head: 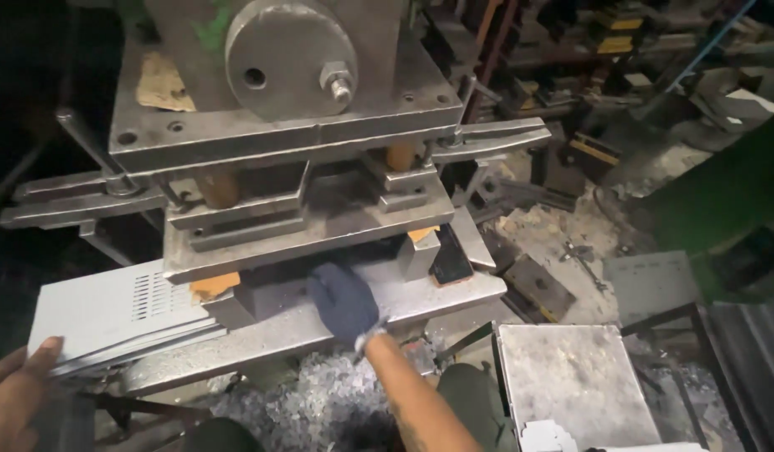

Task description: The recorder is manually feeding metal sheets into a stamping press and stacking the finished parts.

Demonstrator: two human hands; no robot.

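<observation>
1. The right hand (pixel 343 301), in a dark glove, reaches under the raised upper die (pixel 307 222) of the press (pixel 278 100). Its fingers lie flat and together on something in the die gap; I cannot tell whether they grip it or only press on it, as the gap is dark.
2. The left hand (pixel 19 389), bare, rests at the near left with its fingers spread along the near edge of the stack of grey sheet-metal panels (pixel 111 314). It touches the stack but is not closed round a panel.
3. The top panel shows a patch of punched slots near its right edge, just beside the press bed (pixel 454 293).
4. A litter of small metal offcuts (pixel 320 402) lies on the floor below the bed, near the person's knees, so I judge that punching has gone on for a good while.
5. A second flat grey panel (pixel 571 381) lies on a stand at the near right, well apart from the stack.
6. As I judge it, the work is mid-cycle: the die stands open, the gloved hand is at the tool, and the left-hand stack awaits handling. How many panels are left I cannot tell.
</observation>
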